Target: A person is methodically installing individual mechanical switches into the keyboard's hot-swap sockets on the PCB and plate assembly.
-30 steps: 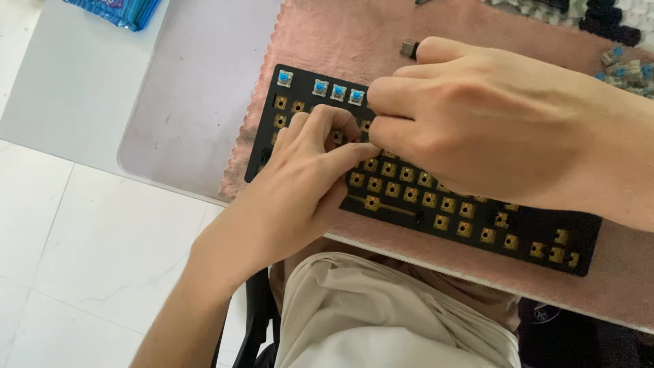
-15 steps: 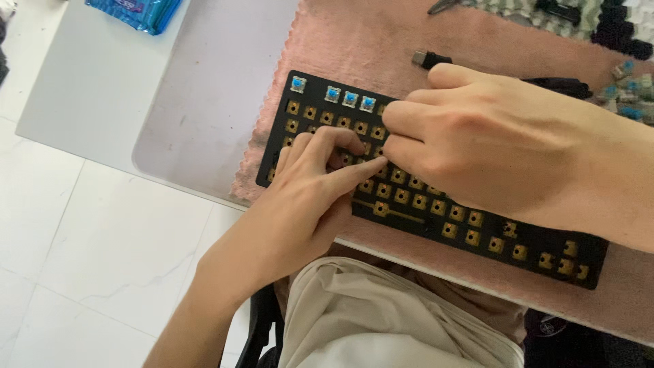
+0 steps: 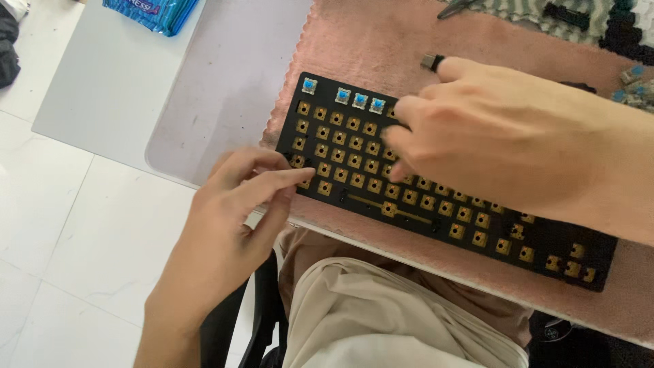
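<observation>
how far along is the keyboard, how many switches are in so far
Early on. Done: four blue switches sit in the top row of the black keyboard board. In hand: the right hand is over the upper rows and the left hand touches the board's near-left corner. Left: all the other visible gold sockets are open.

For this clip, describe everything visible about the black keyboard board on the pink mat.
The black keyboard circuit board is a long flat rectangle lying at a slant on the pink fuzzy mat. Rows of square gold-rimmed sockets cover it, nearly all empty; four blue-topped key switches sit along its top left edge. No keycaps are fitted. The right hand covers its upper middle with fingertips down on the sockets, and the left hand touches its lower left corner.
</observation>
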